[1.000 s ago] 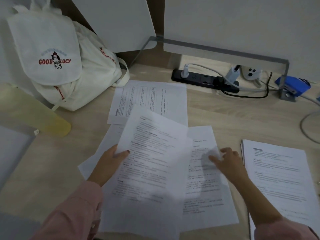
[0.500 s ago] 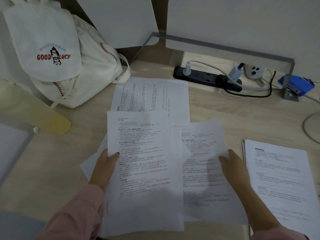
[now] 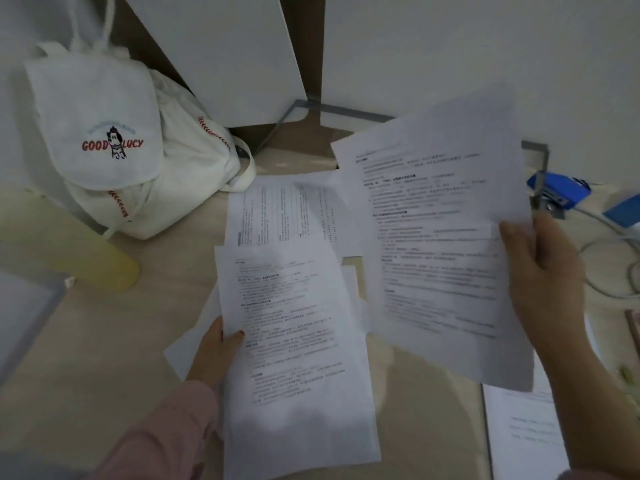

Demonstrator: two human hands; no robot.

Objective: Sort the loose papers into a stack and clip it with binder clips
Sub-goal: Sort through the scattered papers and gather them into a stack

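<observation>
My left hand (image 3: 216, 353) pinches the left edge of a printed sheet (image 3: 294, 358) held low over the desk, thumb on top. My right hand (image 3: 543, 285) grips the right edge of a second printed sheet (image 3: 440, 244), lifted and tilted above the desk. Another printed page (image 3: 277, 216) lies flat further back, and a blank-looking sheet (image 3: 187, 348) pokes out under my left hand. A stack of papers (image 3: 519, 431) lies at the lower right, partly hidden by my right arm. No binder clips are visible.
A white "GOOD LUCY" backpack (image 3: 114, 147) stands at the back left. A yellow object (image 3: 76, 258) lies on the left. A blue device (image 3: 557, 190) and cables (image 3: 609, 258) sit at the right edge. The wooden desk (image 3: 104, 348) shows between them.
My right hand has lifted the right-hand sheet off the desk and raised it up to the right. The left hand still holds its sheet. The camera has tilted.
</observation>
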